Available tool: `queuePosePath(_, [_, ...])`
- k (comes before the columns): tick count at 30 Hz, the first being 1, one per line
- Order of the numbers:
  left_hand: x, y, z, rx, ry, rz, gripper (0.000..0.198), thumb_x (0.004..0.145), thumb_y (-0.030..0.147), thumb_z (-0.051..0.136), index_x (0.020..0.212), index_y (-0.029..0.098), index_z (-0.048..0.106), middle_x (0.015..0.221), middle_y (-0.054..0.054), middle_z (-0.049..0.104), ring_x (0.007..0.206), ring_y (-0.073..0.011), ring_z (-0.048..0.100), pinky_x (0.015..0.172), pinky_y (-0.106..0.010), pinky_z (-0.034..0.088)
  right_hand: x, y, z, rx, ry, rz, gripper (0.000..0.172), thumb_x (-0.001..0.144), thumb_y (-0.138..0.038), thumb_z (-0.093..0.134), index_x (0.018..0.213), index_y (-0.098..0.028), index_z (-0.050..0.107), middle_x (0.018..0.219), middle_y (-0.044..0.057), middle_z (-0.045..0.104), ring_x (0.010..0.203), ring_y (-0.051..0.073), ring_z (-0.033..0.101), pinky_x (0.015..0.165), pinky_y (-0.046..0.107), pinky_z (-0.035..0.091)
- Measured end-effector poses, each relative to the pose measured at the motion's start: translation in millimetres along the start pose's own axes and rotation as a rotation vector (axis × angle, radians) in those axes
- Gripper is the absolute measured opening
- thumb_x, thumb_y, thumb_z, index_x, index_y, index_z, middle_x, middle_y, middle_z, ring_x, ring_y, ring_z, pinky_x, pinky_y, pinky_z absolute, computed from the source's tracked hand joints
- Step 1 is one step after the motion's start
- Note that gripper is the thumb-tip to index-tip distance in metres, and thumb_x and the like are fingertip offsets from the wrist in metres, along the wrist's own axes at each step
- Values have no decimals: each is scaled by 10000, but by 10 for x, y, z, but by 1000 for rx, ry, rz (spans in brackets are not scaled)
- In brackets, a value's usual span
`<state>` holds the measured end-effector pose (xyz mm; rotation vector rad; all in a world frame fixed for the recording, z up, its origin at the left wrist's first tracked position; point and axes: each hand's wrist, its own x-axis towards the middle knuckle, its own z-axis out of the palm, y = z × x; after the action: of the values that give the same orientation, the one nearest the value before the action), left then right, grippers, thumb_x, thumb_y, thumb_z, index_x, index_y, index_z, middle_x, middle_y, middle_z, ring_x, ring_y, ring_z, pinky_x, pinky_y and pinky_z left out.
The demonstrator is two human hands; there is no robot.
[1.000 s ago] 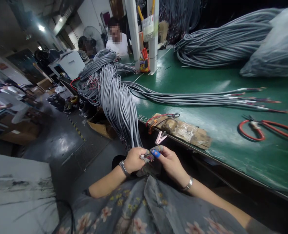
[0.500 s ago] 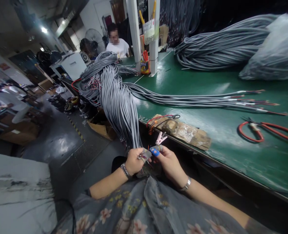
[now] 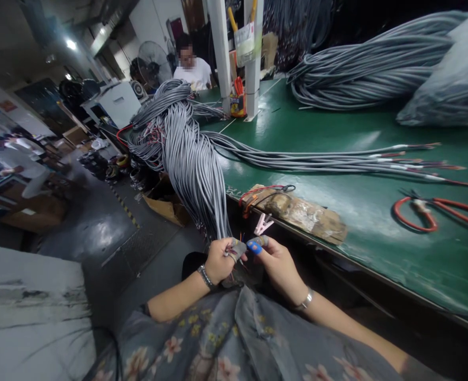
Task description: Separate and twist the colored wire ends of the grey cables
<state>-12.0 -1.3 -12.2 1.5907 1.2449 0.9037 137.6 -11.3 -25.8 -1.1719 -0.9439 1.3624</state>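
My left hand (image 3: 221, 261), with grey tape round its fingers, is closed on the stripped end of a grey cable; thin coloured wires (image 3: 242, 237) stick out by its fingertips. Close beside it, my right hand (image 3: 277, 265) pinches at these wires with thumb and forefinger. A blue cover (image 3: 254, 246) is on its thumb and grey tape on a finger. What exactly lies between its fingertips is too small to make out. Behind the hands, a thick bundle of grey cables (image 3: 196, 153) hangs over the bench edge.
On the green bench (image 3: 360, 211) lie red-handled pliers (image 3: 416, 211), a taped wooden block (image 3: 305, 214) with a pale clip (image 3: 263, 224) at its edge, and several cables with stripped ends (image 3: 337, 163). A cable coil (image 3: 360, 74) is partly in plastic. A person (image 3: 194, 71) sits beyond.
Both hands stay close together, with the right fingertips slightly farther from the left. The wire tips between them show differently. My view has shifted a little, so the bench things appear farther right.
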Motion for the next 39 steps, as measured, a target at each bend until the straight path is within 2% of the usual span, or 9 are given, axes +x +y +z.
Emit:
queuePosePath(9, [10, 20, 34, -20, 41, -29, 412, 840, 480, 584, 612, 145, 655, 598, -58, 677, 542, -135, 556, 555, -239, 427, -8, 0, -1, 5, 23, -17, 480, 565, -650, 767, 621, -201, 608, 543, -9, 575, 482, 119, 446, 460, 260, 403])
queuePosePath(14, [22, 17, 42, -17, 54, -22, 428, 839, 495, 575, 585, 155, 628, 581, -50, 663, 546, -134, 547, 560, -243, 421, -18, -16, -3, -31, 16, -54, 460, 599, -646, 748, 619, -208, 608, 535, -5, 571, 481, 123, 445, 455, 263, 398])
queuePosePath(19, [32, 30, 53, -64, 69, -21, 420, 824, 504, 581, 578, 163, 597, 556, -40, 636, 531, -126, 535, 552, -239, 420, -43, -33, -19, -71, 1, -103, 443, 632, -641, 731, 641, -210, 628, 568, 11, 607, 499, 132, 469, 476, 272, 420])
queuePosePath(27, [40, 36, 44, -73, 72, -26, 404, 808, 502, 599, 578, 171, 572, 541, -28, 612, 536, -127, 538, 570, -246, 430, -47, -41, -37, -64, -23, -89, 456, 580, -649, 763, 621, -209, 650, 590, 29, 653, 538, 161, 535, 526, 297, 471])
queuePosePath(32, [53, 85, 4, -81, 73, -39, 457, 784, 567, 606, 551, 177, 560, 526, -20, 599, 545, -130, 542, 592, -255, 443, -41, 43, -146, -92, -37, -112, 543, 655, -755, 633, 589, -216, 609, 512, -4, 561, 478, 137, 479, 482, 280, 437])
queuePosePath(36, [96, 144, -55, -142, -19, -83, 483, 748, 596, 635, 537, 167, 572, 508, -25, 590, 512, -122, 533, 561, -253, 429, 78, 113, -228, 32, 35, -46, 602, 717, -801, 514, 656, -213, 626, 580, 13, 583, 497, 141, 499, 518, 295, 462])
queuePosePath(39, [170, 185, -97, -231, -172, -166, 481, 670, 605, 705, 570, 148, 593, 486, -21, 577, 467, -109, 514, 506, -241, 397, 222, 88, -232, 166, -39, 34, 636, 669, -831, 530, 734, -209, 649, 655, 38, 630, 521, 155, 523, 524, 312, 480])
